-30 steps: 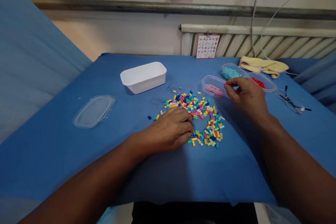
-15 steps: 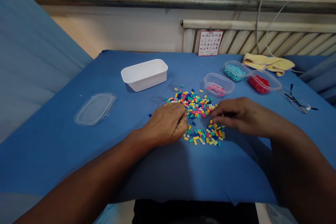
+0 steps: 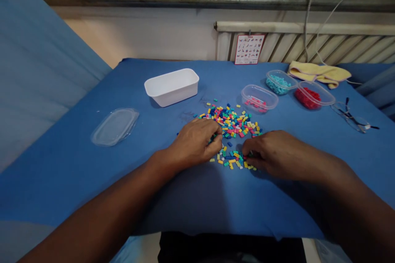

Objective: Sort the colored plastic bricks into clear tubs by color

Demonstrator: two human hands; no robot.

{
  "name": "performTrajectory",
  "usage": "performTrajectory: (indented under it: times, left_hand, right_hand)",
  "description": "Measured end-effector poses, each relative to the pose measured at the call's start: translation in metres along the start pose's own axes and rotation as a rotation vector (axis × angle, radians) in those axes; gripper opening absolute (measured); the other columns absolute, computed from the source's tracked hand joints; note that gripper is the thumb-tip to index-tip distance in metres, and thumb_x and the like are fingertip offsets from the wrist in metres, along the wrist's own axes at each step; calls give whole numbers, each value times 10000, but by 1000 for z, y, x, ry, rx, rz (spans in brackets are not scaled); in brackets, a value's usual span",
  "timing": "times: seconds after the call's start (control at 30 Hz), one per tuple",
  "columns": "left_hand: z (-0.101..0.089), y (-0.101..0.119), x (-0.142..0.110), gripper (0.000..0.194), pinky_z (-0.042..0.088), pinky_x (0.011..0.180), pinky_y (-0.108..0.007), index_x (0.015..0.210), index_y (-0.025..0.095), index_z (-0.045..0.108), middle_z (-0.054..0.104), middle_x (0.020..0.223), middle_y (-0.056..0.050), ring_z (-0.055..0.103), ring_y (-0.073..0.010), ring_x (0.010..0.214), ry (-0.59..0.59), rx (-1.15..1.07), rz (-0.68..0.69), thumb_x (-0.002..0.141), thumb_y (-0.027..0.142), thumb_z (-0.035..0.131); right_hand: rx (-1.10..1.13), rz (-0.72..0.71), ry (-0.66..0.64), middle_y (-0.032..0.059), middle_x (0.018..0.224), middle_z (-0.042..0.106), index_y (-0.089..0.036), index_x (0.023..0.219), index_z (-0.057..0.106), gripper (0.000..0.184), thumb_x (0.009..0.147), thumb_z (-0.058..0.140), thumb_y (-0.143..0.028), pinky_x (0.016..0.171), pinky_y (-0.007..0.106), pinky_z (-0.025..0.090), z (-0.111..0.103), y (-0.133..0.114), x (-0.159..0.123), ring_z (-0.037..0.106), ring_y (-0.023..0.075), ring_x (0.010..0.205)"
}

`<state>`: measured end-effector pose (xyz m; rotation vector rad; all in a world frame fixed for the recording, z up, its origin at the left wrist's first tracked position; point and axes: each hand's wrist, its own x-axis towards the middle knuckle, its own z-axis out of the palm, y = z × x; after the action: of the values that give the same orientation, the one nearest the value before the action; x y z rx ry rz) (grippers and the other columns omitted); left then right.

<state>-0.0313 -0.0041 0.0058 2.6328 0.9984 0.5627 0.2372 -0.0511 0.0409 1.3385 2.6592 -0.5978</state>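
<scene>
A heap of small bricks in several colours [image 3: 233,125] lies on the blue tablecloth [image 3: 197,197] in front of me. My left hand [image 3: 194,141] rests on the heap's left edge with curled fingers pinched together; what they hold is hidden. My right hand [image 3: 273,152] lies palm down on the near right part of the heap, fingertips pinched among the bricks. A clear tub with a few pink bricks [image 3: 259,98] stands just behind the heap. Further right are a clear tub of turquoise bricks [image 3: 279,82] and one of red bricks [image 3: 313,96].
An empty white tub [image 3: 172,86] stands at the back left and a clear lid [image 3: 115,126] lies further left. Glasses [image 3: 353,117] and a yellow cloth [image 3: 321,74] are at the far right. A radiator [image 3: 308,47] runs behind the table.
My right hand came back from the pink-brick tub to the near right side of the heap. My left hand stayed at the heap's left edge. The view shifted slightly.
</scene>
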Motion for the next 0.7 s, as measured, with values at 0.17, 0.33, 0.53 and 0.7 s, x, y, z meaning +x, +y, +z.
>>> performTrajectory:
  times: [0.17, 0.33, 0.53, 0.7]
  left_hand:
    - [-1, 0, -1, 128, 451, 847, -378, 948, 197, 676, 709, 871, -17, 624, -184, 798, 27, -56, -3, 928, 207, 550]
    - [-8, 2, 0, 169, 443, 835, -376, 888, 193, 638, 692, 840, -14, 606, -174, 777, 72, -111, -67, 961, 238, 491]
    - [-11, 0, 1, 243, 382, 672, -309, 830, 197, 591, 624, 755, 9, 539, -151, 692, 87, -176, -203, 1018, 304, 480]
    - [-6, 1, -1, 184, 379, 666, -294, 864, 187, 633, 653, 782, 8, 542, -135, 688, 98, -191, -193, 996, 284, 549]
  right_hand:
    - [-47, 30, 5, 15, 756, 734, -249, 939, 732, 137, 1004, 615, -278, 605, 328, 200, 5, -3, 4, 555, 159, 623]
    - [-27, 1, 67, 22, 724, 693, -217, 882, 686, 129, 966, 588, -225, 599, 332, 205, 0, -3, 3, 508, 150, 591]
    - [371, -184, 77, -36, 714, 672, -232, 950, 686, 94, 922, 617, -175, 586, 277, 327, -2, -5, -3, 535, 130, 588]
    - [406, -156, 187, -4, 802, 737, -222, 1027, 711, 130, 963, 601, -197, 630, 277, 398, 3, -1, 1, 626, 152, 666]
